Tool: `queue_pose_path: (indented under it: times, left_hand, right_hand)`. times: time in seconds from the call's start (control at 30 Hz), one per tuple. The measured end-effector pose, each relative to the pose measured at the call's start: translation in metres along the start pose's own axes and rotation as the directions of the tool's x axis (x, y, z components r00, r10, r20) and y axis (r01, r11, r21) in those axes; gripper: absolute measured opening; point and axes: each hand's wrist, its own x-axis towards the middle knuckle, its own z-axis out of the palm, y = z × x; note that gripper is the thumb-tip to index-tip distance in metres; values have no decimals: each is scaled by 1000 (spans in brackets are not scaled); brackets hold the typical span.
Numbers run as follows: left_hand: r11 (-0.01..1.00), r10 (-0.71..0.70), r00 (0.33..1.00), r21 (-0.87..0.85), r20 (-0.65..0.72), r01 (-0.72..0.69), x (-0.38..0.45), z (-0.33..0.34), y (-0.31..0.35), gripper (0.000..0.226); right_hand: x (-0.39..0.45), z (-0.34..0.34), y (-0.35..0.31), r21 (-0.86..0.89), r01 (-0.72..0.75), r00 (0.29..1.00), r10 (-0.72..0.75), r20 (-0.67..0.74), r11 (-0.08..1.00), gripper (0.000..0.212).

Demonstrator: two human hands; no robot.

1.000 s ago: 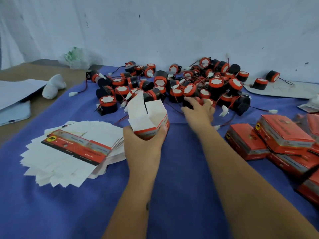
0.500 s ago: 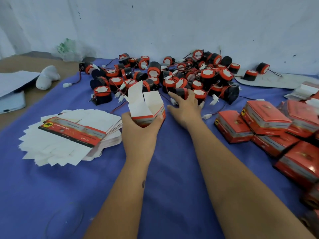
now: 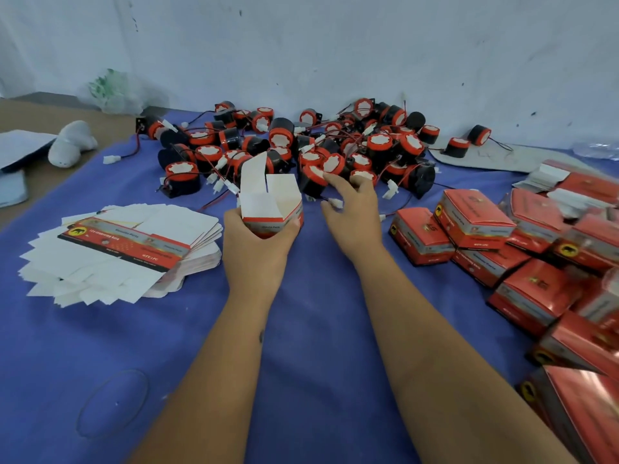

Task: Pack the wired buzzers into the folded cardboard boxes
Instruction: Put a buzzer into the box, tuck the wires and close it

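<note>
Head cam: the left hand (image 3: 256,244) is wrapped round an open box (image 3: 272,209) w/ its white flaps standing up, thumb on one side & fingers on the other, holding it up over the blue cloth (image 3: 167,356). The right hand (image 3: 351,212) is just beside it, at the near edge of the buzzer pile (image 3: 301,145). Its fingers curl round a black-and-red buzzer (image 3: 313,180), fingertips on the red top, & a little white plug (image 3: 336,203) on the buzzer's wire sits by the thumb. The buzzer is right next to the box, not in it. The pile is lots of black buzzers w/ red caps, red & black wires all mixed up, lying at the far side of the cloth by the white wall (image 3: 335,45). To the left lies a stack of flat boxes (image 3: 124,249), white w/ one red printed one on top. To the right there is a heap of closed red boxes (image 3: 502,242), some on top of others. Far left, off the cloth, a white lumpy thing (image 3: 70,144) sits on the brown table, can't tell what it is. A plastic bag (image 3: 110,92) sits by the wall.
</note>
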Motion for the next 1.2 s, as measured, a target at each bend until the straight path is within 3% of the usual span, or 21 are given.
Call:
queue_pose_path:
  times: [0.13, 0.3, 0.43, 0.57, 0.67, 0.77, 0.87, 0.93, 1.07, 1.2]
  left_hand:
    - [1000, -3, 1000, -19, -29, 2, 0, 2, 1, 59]
    - [1000, 1, 999, -4, -33, -1, 2, 5, -1, 57]
    - [1000, 2, 1000, -4, -31, -2, 6, 6, -4, 56]
    - [1000, 6, 999, -23, -40, -7, 8, 6, -4, 54]
    - [999, 15, 999, -44, -36, -17, 8, 3, -2, 54]
    - [1000, 13, 1000, -26, -12, -14, 8, 0, 0, 55]
    - [999, 38, 996, 21, 85, -40, 7, -2, 3, 49]
    - [998, 51, 980, 38, 192, -59, 6, -4, 3, 48]
    - [986, 86, 910, 94, 406, -135, 3, -10, 3, 51]
    - [972, 101, 805, 115, 585, -205, 0, -14, 3, 49]
  right_hand:
    - [6, 7, -5, -134, 29, 993, -14, 114, 991, 61]
    - [43, 24, -18, 93, -156, 983, 145, 113, 983, 74]
    - [54, 35, -14, 23, -232, 960, 225, 168, 972, 64]
    - [45, 34, -10, 225, -215, 976, 199, 90, 951, 56]
    - [28, 23, -17, 504, -211, 974, 223, 36, 837, 49]
    - [0, 7, -31, 642, -113, 926, 315, -209, 758, 46]
    - [-32, -13, -44, 532, 118, 808, 230, -542, 838, 52]
    - [-52, -23, -47, 408, 185, 781, 119, -614, 894, 54]
    - [-76, -39, -50, 206, 251, 818, -93, -568, 946, 56]
    - [-84, -41, -55, 84, 244, 921, -204, -331, 966, 46]
